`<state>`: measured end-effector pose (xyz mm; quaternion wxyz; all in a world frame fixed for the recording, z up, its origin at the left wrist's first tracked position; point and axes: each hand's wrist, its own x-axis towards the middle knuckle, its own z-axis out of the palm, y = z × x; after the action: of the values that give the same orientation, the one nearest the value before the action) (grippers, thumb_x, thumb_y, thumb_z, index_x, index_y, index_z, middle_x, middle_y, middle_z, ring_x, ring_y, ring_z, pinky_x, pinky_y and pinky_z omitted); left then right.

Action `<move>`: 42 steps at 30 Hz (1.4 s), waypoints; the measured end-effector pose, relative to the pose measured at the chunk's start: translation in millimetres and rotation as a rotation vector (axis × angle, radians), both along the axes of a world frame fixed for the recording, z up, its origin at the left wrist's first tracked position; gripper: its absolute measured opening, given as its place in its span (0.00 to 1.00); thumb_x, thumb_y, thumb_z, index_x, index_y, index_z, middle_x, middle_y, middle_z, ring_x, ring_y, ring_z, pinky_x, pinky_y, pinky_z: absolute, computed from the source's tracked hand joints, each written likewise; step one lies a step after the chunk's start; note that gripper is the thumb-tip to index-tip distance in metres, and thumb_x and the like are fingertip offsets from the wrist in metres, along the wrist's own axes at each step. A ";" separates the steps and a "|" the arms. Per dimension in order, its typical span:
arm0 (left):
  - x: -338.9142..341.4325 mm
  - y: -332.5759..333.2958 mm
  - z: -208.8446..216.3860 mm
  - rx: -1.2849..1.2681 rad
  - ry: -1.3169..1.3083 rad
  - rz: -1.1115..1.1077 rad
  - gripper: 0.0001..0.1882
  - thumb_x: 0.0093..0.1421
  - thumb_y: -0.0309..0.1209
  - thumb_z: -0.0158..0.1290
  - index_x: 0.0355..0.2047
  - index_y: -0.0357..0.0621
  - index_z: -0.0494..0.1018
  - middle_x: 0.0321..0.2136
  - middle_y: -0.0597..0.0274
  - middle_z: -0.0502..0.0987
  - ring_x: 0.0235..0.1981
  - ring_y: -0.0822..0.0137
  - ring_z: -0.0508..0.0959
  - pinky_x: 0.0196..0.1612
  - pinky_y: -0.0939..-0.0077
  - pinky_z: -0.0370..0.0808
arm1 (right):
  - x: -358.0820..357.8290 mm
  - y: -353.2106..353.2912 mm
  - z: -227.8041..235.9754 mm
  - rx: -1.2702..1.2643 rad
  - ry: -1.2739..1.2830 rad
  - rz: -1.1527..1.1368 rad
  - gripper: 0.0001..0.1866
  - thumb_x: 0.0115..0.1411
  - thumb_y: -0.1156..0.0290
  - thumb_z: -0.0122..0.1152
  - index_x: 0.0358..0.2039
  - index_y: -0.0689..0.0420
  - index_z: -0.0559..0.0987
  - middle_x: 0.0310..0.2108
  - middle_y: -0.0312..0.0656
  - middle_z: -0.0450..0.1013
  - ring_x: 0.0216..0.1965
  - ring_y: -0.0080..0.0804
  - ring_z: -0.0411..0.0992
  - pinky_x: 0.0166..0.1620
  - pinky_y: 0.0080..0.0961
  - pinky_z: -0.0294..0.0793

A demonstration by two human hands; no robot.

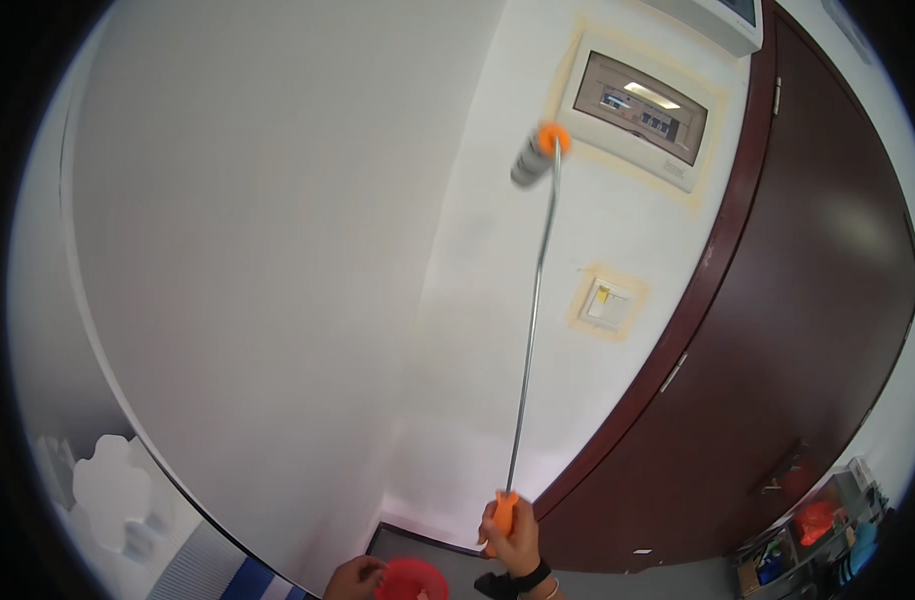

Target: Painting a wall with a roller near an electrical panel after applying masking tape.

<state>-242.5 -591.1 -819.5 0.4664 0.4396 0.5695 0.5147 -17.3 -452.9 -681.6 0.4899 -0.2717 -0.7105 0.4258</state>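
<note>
My right hand (pixel 516 540) grips the orange handle of a long paint roller (pixel 531 330). Its thin metal rod runs up the white wall (pixel 278 250), and the roller head (pixel 534 155) with an orange end cap rests against the wall just left of a masked electrical panel (pixel 640 110). My left hand (pixel 356 578) holds a red bowl-shaped container (pixel 411 580) at the bottom edge, next to the right hand.
A dark red door (pixel 808 330) with its frame stands to the right. A wall switch (pixel 608 302) edged with masking tape sits beside the rod. Shelves with bags and boxes (pixel 813 540) are at lower right. A striped cloth (pixel 223 575) lies at lower left.
</note>
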 end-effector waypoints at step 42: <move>35.9 32.5 -18.9 0.232 0.172 0.006 0.06 0.62 0.26 0.49 0.39 0.40 0.72 0.23 0.64 0.73 0.26 0.72 0.73 0.31 0.78 0.72 | 89.1 128.5 475.4 1.297 -1.029 -1.342 0.17 0.58 0.67 0.58 0.49 0.46 0.69 0.28 0.42 0.75 0.30 0.46 0.75 0.33 0.38 0.75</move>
<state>-206.6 -558.6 -838.4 0.3602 0.5312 0.5453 0.5391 71.9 -324.4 -206.2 0.3161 -0.4422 -0.6280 -0.5569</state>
